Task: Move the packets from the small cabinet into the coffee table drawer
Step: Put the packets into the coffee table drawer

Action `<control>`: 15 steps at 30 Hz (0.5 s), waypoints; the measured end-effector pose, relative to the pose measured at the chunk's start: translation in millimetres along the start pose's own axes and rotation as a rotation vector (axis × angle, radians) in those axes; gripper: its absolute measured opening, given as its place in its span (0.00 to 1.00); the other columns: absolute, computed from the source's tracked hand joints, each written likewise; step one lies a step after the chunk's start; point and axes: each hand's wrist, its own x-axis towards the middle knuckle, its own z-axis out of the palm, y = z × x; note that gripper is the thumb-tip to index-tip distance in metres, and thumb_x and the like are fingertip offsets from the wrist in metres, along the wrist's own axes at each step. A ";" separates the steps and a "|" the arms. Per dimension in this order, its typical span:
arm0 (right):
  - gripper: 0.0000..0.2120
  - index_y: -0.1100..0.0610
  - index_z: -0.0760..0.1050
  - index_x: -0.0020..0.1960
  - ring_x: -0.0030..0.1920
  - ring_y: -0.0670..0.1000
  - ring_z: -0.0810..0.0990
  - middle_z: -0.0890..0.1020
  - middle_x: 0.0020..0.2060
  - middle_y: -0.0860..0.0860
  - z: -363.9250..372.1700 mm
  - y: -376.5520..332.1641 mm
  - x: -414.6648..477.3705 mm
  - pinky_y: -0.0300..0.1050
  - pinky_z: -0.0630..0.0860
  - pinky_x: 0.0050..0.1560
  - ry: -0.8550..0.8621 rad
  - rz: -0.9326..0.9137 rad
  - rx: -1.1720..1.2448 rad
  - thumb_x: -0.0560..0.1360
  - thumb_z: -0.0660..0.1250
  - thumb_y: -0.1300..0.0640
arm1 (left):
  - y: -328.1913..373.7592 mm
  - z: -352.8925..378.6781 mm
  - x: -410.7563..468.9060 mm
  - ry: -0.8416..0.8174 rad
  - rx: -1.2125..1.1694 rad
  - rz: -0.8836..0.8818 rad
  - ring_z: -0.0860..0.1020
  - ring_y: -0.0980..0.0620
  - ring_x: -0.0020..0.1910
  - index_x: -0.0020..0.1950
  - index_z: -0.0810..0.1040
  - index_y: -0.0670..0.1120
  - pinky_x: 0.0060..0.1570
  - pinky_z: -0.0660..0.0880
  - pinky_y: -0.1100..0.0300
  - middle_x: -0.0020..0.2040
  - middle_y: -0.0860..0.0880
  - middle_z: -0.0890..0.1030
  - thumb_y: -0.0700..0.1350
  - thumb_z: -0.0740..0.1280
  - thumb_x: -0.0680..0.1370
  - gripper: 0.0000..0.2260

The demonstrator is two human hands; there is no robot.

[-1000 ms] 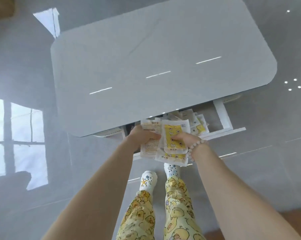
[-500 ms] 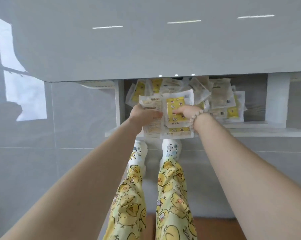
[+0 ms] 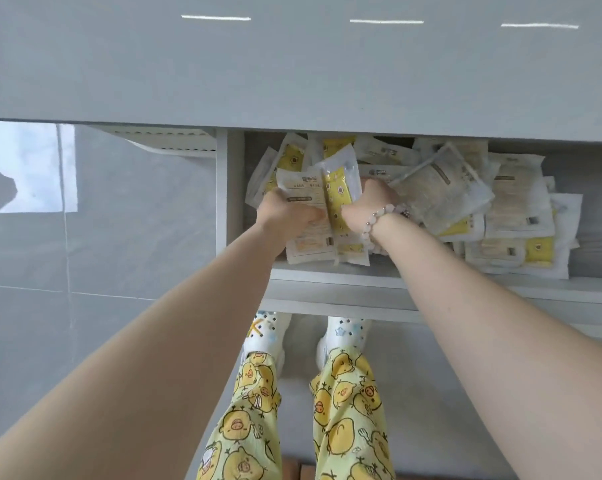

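Both hands have carried the bundle of packets [image 3: 313, 202] off the front rim and down inside the open drawer [image 3: 221, 202], and the yellow packet that lay flat half a second ago is now squeezed narrow between them. The left hand [image 3: 285, 216] grips the bundle from the left, fingers curled over a white printed packet. The right hand [image 3: 370, 199], a pale bead bracelet [image 3: 379, 218] at its wrist, closes round the yellow packet from the right. The bundle sits in the left part of the drawer, its lower edge just behind the front rim.

To the right, a loose heap of packets [image 3: 514, 209], white and yellow, fills the rest of the drawer, some lying flat and some tilted against each other. The heap touches the right hand.

The grey top of the desk [image 3: 292, 71] overhangs the back of the drawer and hides its far end. Below the drawer front stand the person's white patterned shoes [image 3: 265, 336] and yellow duck-print trousers [image 3: 344, 410] on a glossy grey tiled floor [image 3: 137, 244].
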 end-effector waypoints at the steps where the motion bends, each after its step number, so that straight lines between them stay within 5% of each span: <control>1: 0.05 0.62 0.72 0.48 0.55 0.55 0.76 0.73 0.43 0.53 3.7 -0.5 1.4 0.40 0.71 0.44 0.010 -0.015 -0.027 0.78 0.61 0.60 | 0.6 2.8 2.6 -0.007 0.001 0.007 0.76 0.52 0.46 0.52 0.72 0.47 0.38 0.72 0.64 0.46 0.52 0.77 0.43 0.75 0.71 0.15; 3: 0.06 0.60 0.70 0.41 0.53 0.55 0.78 0.74 0.42 0.53 12.7 0.6 5.2 0.40 0.71 0.40 0.055 -0.026 -0.063 0.76 0.63 0.61 | 2.0 7.1 6.0 -0.010 0.027 0.032 0.75 0.54 0.43 0.51 0.71 0.47 0.33 0.70 0.67 0.42 0.53 0.75 0.43 0.75 0.71 0.15; 5: 0.03 0.60 0.74 0.48 0.53 0.55 0.79 0.77 0.46 0.54 18.9 1.4 7.6 0.41 0.70 0.41 0.121 -0.012 -0.088 0.75 0.65 0.62 | 1.2 7.6 11.6 0.012 0.088 0.051 0.75 0.53 0.44 0.51 0.70 0.47 0.35 0.72 0.66 0.43 0.52 0.75 0.43 0.74 0.71 0.15; 9: 0.14 0.63 0.73 0.59 0.58 0.55 0.77 0.76 0.58 0.58 26.7 1.9 8.1 0.43 0.72 0.45 0.256 -0.009 -0.167 0.75 0.68 0.61 | -3.5 -0.6 22.4 0.118 0.313 0.088 0.78 0.49 0.50 0.53 0.73 0.45 0.42 0.73 0.61 0.47 0.49 0.77 0.44 0.73 0.71 0.14; 15: 0.26 0.60 0.64 0.67 0.60 0.57 0.75 0.77 0.58 0.57 32.2 3.1 11.3 0.47 0.72 0.41 0.373 0.048 -0.187 0.73 0.70 0.61 | -13.3 -7.0 22.2 0.239 0.537 0.084 0.74 0.44 0.61 0.66 0.67 0.41 0.53 0.74 0.52 0.61 0.44 0.75 0.54 0.73 0.71 0.30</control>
